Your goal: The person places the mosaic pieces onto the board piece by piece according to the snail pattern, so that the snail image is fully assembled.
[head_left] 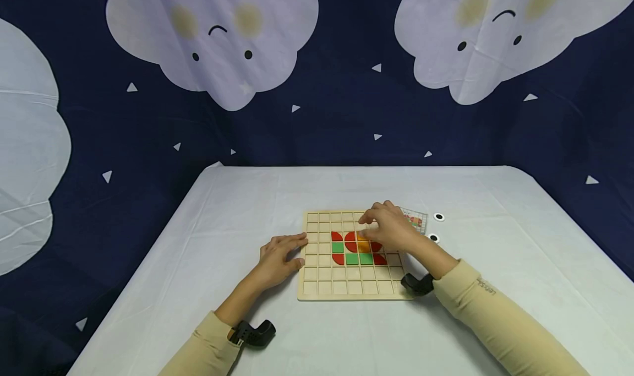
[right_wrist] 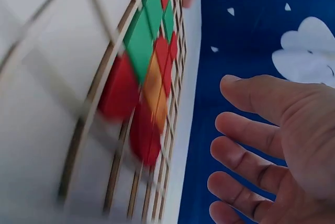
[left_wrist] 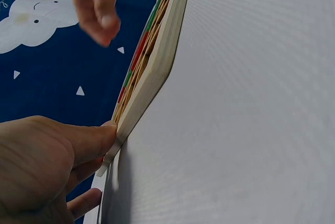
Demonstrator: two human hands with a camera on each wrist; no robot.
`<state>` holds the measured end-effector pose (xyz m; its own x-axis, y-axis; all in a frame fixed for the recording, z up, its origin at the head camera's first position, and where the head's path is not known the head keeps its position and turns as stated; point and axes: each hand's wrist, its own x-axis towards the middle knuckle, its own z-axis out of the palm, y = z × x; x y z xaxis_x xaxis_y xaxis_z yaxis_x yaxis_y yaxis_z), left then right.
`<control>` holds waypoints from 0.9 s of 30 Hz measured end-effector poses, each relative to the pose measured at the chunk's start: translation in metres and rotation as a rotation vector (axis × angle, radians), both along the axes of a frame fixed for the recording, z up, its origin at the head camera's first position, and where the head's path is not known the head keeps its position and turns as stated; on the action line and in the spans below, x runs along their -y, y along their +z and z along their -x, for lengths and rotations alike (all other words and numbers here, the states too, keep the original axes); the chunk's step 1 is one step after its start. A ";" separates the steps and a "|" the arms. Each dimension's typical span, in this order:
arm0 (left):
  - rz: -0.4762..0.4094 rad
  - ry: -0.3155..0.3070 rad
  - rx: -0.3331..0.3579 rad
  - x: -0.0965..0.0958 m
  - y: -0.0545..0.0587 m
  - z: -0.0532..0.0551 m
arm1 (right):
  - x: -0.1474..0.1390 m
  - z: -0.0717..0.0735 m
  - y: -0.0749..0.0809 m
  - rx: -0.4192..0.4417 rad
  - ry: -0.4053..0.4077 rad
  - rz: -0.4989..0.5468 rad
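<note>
A pale wooden grid board lies on the table. Red quarter-round tiles, green square tiles and orange tiles sit in its middle cells. My left hand touches the board's left edge with thumb and fingertips; the left wrist view has the thumb against the rim. Over the upper right of the board is my right hand, partly covering the orange and red tiles in the head view. Its fingers are spread apart, with nothing between them, in the right wrist view.
Partly behind my right hand, a small printed card shows a red and green pattern on a grid. Two round white pieces with black centres, an upper one and a lower one, lie right of it on the white tablecloth.
</note>
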<state>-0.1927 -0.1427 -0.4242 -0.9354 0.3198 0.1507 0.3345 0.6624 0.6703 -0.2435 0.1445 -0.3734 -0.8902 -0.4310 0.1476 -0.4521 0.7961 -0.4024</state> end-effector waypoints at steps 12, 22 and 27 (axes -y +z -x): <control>0.004 -0.014 -0.067 0.000 0.000 -0.002 | -0.086 -0.029 -0.003 -0.012 -0.115 0.027; -0.008 0.000 -0.002 -0.001 0.001 -0.001 | -0.125 -0.052 -0.014 0.031 -0.189 0.020; -0.002 0.014 0.013 -0.001 0.001 0.000 | -0.135 -0.058 -0.021 0.001 -0.171 -0.007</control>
<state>-0.1926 -0.1414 -0.4233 -0.9417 0.3066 0.1388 0.3164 0.6659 0.6757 -0.1859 0.2793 -0.3945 -0.9508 -0.2740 0.1444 -0.3093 0.8641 -0.3970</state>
